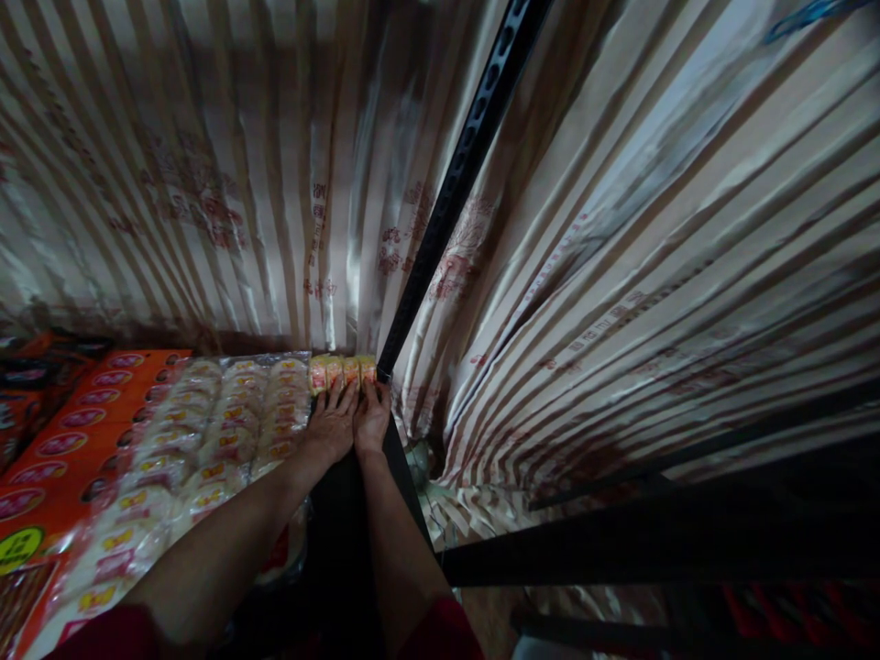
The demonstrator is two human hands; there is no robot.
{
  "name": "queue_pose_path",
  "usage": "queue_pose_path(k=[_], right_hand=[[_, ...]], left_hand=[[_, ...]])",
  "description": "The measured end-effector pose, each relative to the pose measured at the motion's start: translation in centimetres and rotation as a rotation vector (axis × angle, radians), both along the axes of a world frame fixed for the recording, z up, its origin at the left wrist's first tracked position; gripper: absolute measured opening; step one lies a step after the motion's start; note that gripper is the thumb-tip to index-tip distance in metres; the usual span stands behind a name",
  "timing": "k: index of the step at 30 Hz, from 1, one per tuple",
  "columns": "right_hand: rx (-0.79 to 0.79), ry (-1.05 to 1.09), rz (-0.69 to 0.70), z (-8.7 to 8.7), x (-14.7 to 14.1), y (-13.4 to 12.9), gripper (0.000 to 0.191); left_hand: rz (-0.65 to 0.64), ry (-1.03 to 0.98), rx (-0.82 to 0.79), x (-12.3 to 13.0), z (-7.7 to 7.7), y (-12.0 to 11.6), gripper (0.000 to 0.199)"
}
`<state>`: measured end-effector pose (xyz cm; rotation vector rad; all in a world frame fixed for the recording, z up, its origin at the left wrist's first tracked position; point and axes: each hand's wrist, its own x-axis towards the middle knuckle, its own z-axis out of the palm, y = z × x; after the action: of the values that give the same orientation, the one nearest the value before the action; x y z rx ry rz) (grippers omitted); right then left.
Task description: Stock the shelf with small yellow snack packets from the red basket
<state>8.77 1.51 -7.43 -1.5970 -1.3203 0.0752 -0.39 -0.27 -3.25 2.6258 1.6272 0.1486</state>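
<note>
At the far right end of a dark shelf stands a short row of small yellow-and-red packets [343, 371]. My left hand [334, 423] lies against their near side with its fingers stretched out and apart. Close beside it, my right hand [372, 418] touches the right end of the same row, its fingers reaching up beside the black post. Neither hand visibly grips a packet, though some fingertips are hard to make out in the dim light. Left of my left hand run rows of clear-wrapped pale round packs [229, 431] with small yellow and red labels.
Orange packages [89, 412] with oval labels fill the shelf further left. A black perforated post [454, 183] rises at the shelf's corner. Pleated, printed pale sheeting [261, 165] hangs behind and to the right. A dark beam [619, 541] crosses the lower right.
</note>
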Motion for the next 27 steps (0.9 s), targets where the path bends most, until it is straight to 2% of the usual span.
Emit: queue_pose_path(k=[6,13,17,27], right_hand=[[-0.015,0.035,0.005,0.0,0.2,0.0,0.037],[0.028,-0.018,-0.033,0.3,0.2,-0.1,0.038],[0.015,0.016,-0.011,0.2,0.2,-0.1,0.038],[-0.03,0.065,-0.019,0.3,0.1,-0.1,0.039]], left_hand=[[0.013,0.023,-0.031,0.1,0.0,0.2,0.053],[0.001,0.02,0.013,0.1,-0.1,0.1,0.052],[0.011,-0.001,0.018,0.2,-0.1,0.2,0.051],[-0.002,0.03,0.012,0.3,1.2,0.0,0.051]])
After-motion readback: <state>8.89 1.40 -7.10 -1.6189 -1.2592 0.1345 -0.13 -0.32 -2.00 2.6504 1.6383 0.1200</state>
